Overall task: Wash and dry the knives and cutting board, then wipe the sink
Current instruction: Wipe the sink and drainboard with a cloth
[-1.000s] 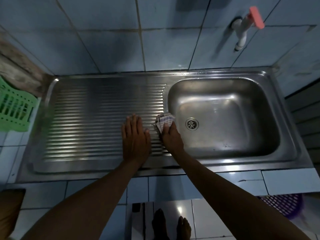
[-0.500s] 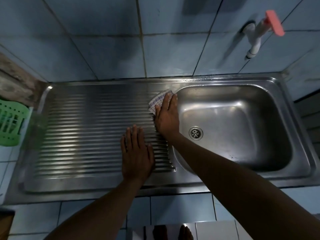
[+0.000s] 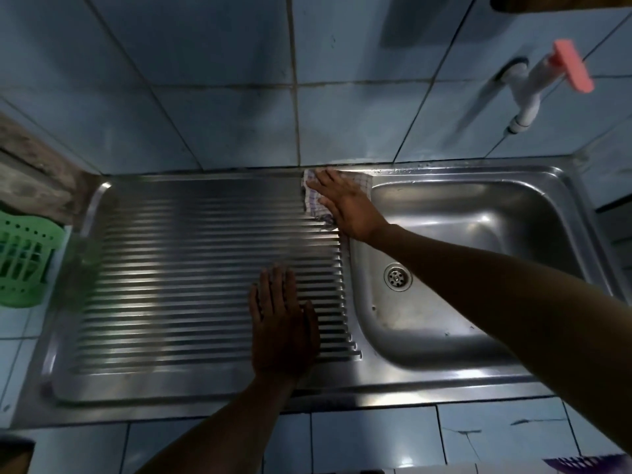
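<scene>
checked cloth (image 3: 363,182) pushed by right hand (image 3: 345,206) to sink's (image 3: 478,172) back rim; left hand (image 3: 282,333) unmoved

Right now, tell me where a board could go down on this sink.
Ridged drainboard: bare from the green basket side to the left hand. Basin: bare around the drain, under the right forearm. Crowded: back rim, right hand pressing the cloth.

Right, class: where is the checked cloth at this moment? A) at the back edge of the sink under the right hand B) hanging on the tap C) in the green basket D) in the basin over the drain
A: the right hand presses the cloth flat by the wall.
</scene>
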